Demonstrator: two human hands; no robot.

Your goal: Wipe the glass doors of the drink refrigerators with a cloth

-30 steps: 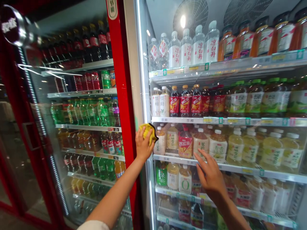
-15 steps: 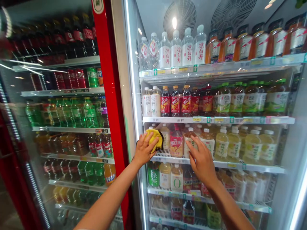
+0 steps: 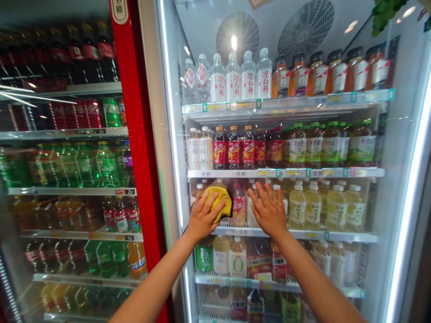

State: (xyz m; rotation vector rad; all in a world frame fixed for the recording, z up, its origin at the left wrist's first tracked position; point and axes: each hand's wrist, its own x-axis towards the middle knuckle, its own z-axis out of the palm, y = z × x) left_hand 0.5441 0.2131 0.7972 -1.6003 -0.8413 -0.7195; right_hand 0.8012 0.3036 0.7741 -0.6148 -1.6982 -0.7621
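My left hand (image 3: 204,215) presses a yellow cloth (image 3: 220,204) with a dark edge against the glass door of a lit drinks cooler, near its left frame. To the right, my right hand (image 3: 268,208) is spread, palm toward the same glass, and holds nothing. Behind the hands, pale bottles and a pink-labelled bottle (image 3: 239,208) stand on the middle shelf (image 3: 350,237). The cloth and hands hide part of that row.
Water bottles (image 3: 248,80) and amber bottles (image 3: 318,76) fill the top shelf. A red frame (image 3: 131,112) separates this cooler from another at the left, which holds green bottles (image 3: 107,166) and cans. Green leaves (image 3: 387,15) show at the upper right.
The view has shifted, so the coolers appear further left. My left hand and the cloth have moved slightly right across the glass. My right hand's fingers have straightened and spread.
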